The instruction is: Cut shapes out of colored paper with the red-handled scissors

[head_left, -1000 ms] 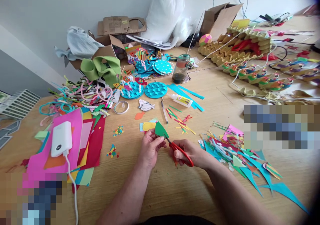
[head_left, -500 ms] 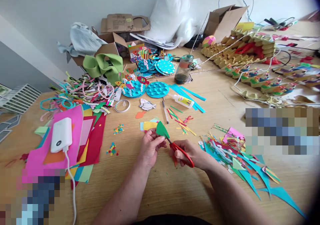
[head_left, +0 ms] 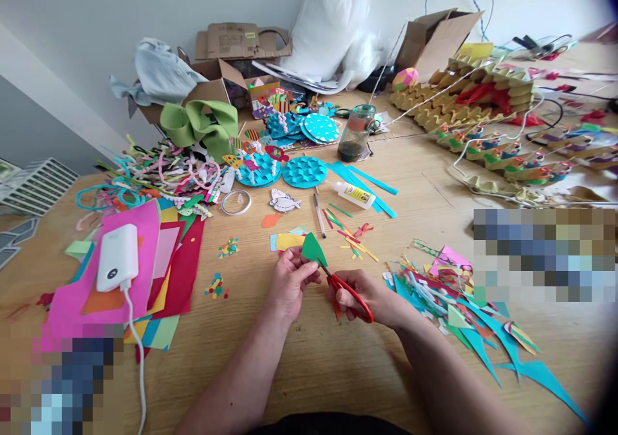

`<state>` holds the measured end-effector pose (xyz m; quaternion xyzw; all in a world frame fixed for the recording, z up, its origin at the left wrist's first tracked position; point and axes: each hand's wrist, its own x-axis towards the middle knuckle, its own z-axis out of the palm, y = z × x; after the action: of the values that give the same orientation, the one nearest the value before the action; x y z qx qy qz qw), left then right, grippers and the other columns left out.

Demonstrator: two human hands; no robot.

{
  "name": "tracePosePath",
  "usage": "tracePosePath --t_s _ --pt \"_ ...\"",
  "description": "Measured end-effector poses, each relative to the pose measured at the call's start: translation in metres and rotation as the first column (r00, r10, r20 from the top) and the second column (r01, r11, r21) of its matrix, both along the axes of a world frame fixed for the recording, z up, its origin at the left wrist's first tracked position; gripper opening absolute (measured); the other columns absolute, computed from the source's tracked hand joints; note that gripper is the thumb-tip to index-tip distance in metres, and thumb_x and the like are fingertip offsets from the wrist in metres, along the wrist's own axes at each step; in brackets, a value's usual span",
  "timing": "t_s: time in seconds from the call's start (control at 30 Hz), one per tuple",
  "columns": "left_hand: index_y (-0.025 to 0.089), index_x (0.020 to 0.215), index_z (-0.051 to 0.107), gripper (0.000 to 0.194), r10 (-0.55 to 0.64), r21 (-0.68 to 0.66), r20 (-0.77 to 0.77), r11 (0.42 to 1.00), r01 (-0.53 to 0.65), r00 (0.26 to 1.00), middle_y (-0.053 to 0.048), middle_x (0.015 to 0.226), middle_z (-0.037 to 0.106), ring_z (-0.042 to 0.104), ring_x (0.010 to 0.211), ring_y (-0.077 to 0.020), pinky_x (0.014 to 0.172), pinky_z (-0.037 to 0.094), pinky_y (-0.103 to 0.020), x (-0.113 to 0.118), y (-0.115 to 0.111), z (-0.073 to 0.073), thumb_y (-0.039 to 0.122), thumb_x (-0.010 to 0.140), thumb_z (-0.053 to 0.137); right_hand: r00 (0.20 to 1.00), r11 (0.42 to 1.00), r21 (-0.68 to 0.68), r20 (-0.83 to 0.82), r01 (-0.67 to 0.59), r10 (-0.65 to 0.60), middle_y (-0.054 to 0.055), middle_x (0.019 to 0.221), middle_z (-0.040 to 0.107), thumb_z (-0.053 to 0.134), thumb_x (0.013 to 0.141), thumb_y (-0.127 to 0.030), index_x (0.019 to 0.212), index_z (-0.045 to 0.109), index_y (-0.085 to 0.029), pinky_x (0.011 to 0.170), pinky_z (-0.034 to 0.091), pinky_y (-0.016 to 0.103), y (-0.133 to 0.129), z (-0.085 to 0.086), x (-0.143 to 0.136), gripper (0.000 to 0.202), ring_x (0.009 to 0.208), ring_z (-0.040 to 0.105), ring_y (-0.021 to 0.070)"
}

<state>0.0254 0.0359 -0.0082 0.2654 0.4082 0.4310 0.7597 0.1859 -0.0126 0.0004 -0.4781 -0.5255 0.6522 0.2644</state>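
Note:
Between the thumb and fingers of my left hand (head_left: 292,282) is a piece of green paper (head_left: 315,249). My right hand (head_left: 360,295) is wrapped round red-handled scissors (head_left: 356,298), whose blades meet the lower right edge of the green paper. Beyond my hands lie a few yellow and blue paper pieces (head_left: 290,242), a pen (head_left: 319,216), a white paper fish (head_left: 284,201) and an orange paper fish (head_left: 271,220). A glue bottle (head_left: 355,195) rests on its side near thin coloured paper strips (head_left: 360,242).
Coloured sheets (head_left: 186,268) with a white power bank (head_left: 117,258) lie at the left. Paper scraps (head_left: 463,306) spread at the right. Farther back are blue scalloped discs (head_left: 304,172), a glass jar (head_left: 356,136), pipe cleaners (head_left: 164,171) and egg cartons (head_left: 434,100).
The view has shifted very slightly. Both hands, the green paper and the scissors keep nearly the same position.

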Motion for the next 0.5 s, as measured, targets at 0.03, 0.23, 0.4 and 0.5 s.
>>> tracePosePath --t_s 0.03,0.23,0.4,0.5 --pt "0.015 0.092 0.052 0.040 0.003 -0.003 0.001 1.000 -0.003 1.000 0.003 0.069 0.061 0.055 0.054 -0.0080 0.053 0.046 -0.022 0.0000 0.0001 0.0002 0.016 0.059 0.075 1.000 1.000 -0.003 0.001 0.000 0.000 0.003 0.061 0.058 0.054 0.069 -0.074 0.075 0.052 -0.013 0.042 0.035 0.019 0.0000 -0.0003 0.0000 0.060 0.048 0.051 0.0109" --pt "0.015 0.091 0.053 0.042 0.006 -0.013 0.002 1.000 -0.006 1.000 0.002 0.070 0.061 0.055 0.054 -0.0081 0.053 0.046 -0.022 -0.0001 0.0002 0.0011 0.018 0.057 0.077 1.000 1.000 -0.012 0.009 -0.002 0.002 0.003 0.060 0.058 0.054 0.069 -0.074 0.074 0.051 -0.014 0.041 0.035 0.019 0.0001 0.0005 -0.0003 0.060 0.047 0.050 0.0102" --pt "0.016 0.091 0.054 0.042 0.007 -0.014 0.005 1.000 -0.007 1.000 0.002 0.069 0.061 0.056 0.054 -0.0086 0.053 0.046 -0.022 0.0000 0.0000 0.0006 0.019 0.056 0.077 1.000 1.000 -0.016 0.009 0.002 -0.002 0.003 0.060 0.059 0.054 0.069 -0.074 0.072 0.050 -0.015 0.041 0.035 0.019 -0.0001 -0.0004 0.0002 0.059 0.046 0.050 0.0100" --pt "0.016 0.092 0.054 0.042 0.005 -0.010 0.004 1.000 -0.005 1.000 0.002 0.069 0.061 0.055 0.055 -0.0085 0.053 0.046 -0.022 0.0000 0.0000 0.0008 0.019 0.057 0.077 1.000 1.000 -0.014 0.013 -0.001 0.001 0.003 0.061 0.059 0.054 0.070 -0.072 0.072 0.050 -0.015 0.041 0.035 0.019 -0.0007 -0.0021 0.0008 0.058 0.046 0.050 0.0097"
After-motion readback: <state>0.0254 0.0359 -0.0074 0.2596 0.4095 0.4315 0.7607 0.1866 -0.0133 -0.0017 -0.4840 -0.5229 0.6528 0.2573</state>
